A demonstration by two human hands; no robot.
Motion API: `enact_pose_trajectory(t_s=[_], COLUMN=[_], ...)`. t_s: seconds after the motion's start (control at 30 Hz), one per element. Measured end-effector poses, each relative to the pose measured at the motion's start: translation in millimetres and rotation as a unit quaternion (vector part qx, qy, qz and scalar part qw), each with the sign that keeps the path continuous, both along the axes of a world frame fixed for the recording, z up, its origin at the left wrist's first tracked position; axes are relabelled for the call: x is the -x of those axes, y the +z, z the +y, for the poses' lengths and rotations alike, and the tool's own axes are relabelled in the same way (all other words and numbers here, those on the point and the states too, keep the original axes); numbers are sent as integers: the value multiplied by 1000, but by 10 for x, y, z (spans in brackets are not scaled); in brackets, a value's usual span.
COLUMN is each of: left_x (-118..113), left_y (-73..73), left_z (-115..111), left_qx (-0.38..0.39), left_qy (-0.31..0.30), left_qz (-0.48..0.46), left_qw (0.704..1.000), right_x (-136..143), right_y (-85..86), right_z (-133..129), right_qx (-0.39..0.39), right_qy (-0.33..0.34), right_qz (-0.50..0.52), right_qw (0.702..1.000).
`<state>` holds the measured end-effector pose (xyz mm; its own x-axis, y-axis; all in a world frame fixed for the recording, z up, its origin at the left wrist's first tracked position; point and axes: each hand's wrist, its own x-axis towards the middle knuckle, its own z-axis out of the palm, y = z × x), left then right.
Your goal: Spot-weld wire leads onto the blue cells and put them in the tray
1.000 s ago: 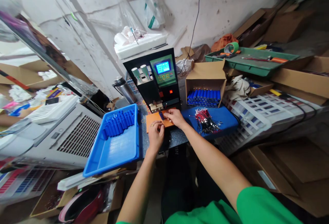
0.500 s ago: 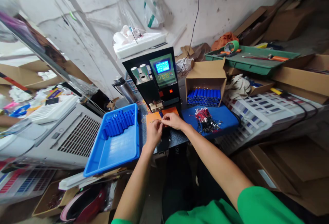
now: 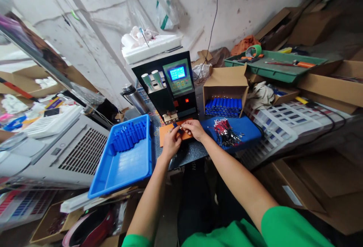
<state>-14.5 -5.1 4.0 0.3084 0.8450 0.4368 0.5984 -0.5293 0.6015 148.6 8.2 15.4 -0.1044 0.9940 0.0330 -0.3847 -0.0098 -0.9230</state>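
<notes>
In front of a black spot-welding machine with a lit screen, both hands work close together over an orange board. A blue cylindrical battery cell shows at the fingertips of my left hand, just below the machine's electrodes. My left fingers are closed around it, hiding most of it. My right hand is pinched beside the cell; whatever small piece it holds is too small to make out.
A blue tray with several blue cells stands on the left. To the right, a cardboard box holds more cells behind a bundle of red and black wire leads on a blue surface. A steel flask stands beside the machine.
My left hand has shifted up toward the electrodes, and the blue cell now shows at its fingertips. My right hand stays pinched close by, slightly higher. The view has shifted a little.
</notes>
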Motion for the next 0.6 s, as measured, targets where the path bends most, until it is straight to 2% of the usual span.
enact_pose_trajectory(t_s=[0.2,0.33,0.43,0.6], left_x=[-23,-51,-42,-21], left_y=[-6,85,169,222], left_z=[-115,-125,-85,2], left_qx=[36,64,81,73], left_qy=[6,81,120,89], left_qz=[-86,-156,-159,-137], left_qw=[996,982,977,984], right_x=[-11,-6,0,10], right_y=[6,11,20,9], right_z=[6,13,21,47], right_qx=[20,25,24,22], right_qy=[1,0,-7,-21], right_qz=[34,37,32,26], right_qw=[999,999,999,999])
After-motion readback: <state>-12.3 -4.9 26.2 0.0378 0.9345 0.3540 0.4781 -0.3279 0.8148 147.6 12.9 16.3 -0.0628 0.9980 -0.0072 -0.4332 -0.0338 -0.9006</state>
